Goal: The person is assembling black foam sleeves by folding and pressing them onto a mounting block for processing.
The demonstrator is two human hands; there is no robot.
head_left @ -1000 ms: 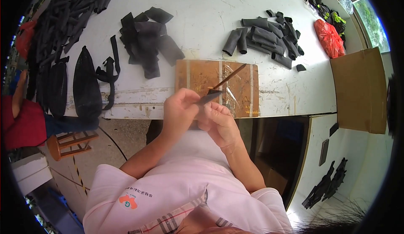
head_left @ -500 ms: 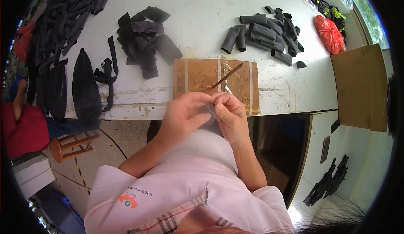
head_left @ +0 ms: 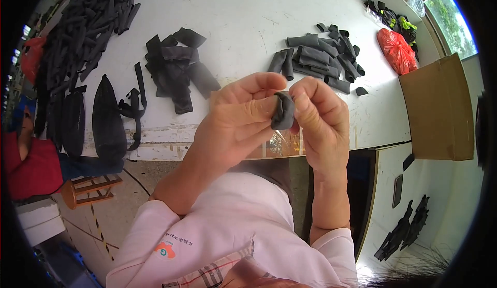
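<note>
A dark grey fabric tube [head_left: 282, 113], bunched and rolled at its open end, is raised between my two hands above the table's front edge. My left hand [head_left: 230, 120] grips it from the left, the thumb pressed against its rim. On the other side my right hand [head_left: 323, 117] pinches it between thumb and bent fingers. Beneath them, a brown board [head_left: 293, 144] shows only in part. Beyond my right hand lies a heap of dark rolled tubes [head_left: 318, 55]; flat dark fabric pieces [head_left: 176, 70] are piled beyond my left.
A large mound of dark strips [head_left: 85, 29] covers the table's far left, with long black pieces [head_left: 108, 117] nearer. At right are a red plastic bag [head_left: 397, 51] and a cardboard box [head_left: 437, 109]. A wooden stool [head_left: 90, 190] and a person in red [head_left: 31, 166] are at left.
Both hands have risen away from my body, bringing the fabric tube up over the board. The brown stick on the board is now hidden behind them.
</note>
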